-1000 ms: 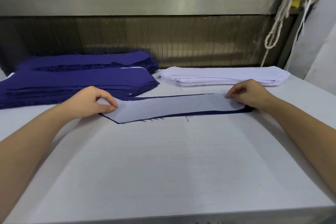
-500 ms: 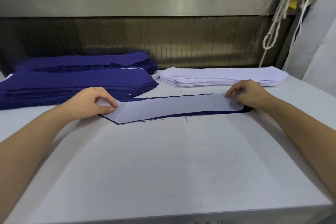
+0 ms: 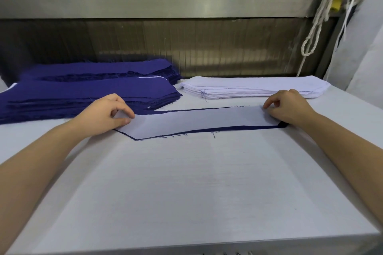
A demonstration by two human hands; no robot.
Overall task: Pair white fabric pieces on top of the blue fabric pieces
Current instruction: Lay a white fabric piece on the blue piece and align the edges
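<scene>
**Both hands hold the ends of a white piece laid on a blue one**

The left hand (image 3: 105, 114) has a narrow grip. Its thumb lies flat on the left end of the white piece (image 3: 199, 122), and the index finger curls down over it, pinching the cloth. The other fingers are tucked in behind. The palm faces down, and the wrist and bare forearm run back to the lower left, low over the counter (image 3: 196, 182).

The right hand (image 3: 290, 107) is curled too, knuckles up. Its bent fingertips come down on the far right corner of the white piece, where the cloth wrinkles a little under them. The thumb is hidden, so I cannot tell how much of the cloth it takes. Its forearm runs back to the lower right.

The white piece lies flat between the two hands, on top of the blue piece (image 3: 228, 129). The blue shows only as a thin border along the near edge and a wider strip at the far left. Loose threads stick out from the near edge.

Behind the left hand are two blue stacks, a near stack (image 3: 93, 93) and a far stack (image 3: 99, 68). Just beside them on the right, behind the right hand, is a white stack (image 3: 252, 87).

A metal rail (image 3: 157, 4) runs along the back above a dark ribbed panel. A white rope (image 3: 317, 27) hangs in loops at the upper right.
</scene>
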